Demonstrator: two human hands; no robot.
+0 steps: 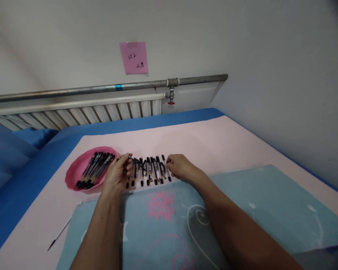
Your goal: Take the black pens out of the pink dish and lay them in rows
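Note:
My left hand is curled, its fingers pinched on a black pen at the left end of a row of pens. The row holds several black-capped pens laid side by side on the pink sheet. My right hand rests at the right end of the row, fingers curled, touching the outermost pen. A pink dish to the left of my left hand holds several more black pens.
A loose pen refill lies on the sheet at the lower left. A light blue patterned cloth covers the near part of the bed. A radiator and a metal pipe run along the wall, under a pink note.

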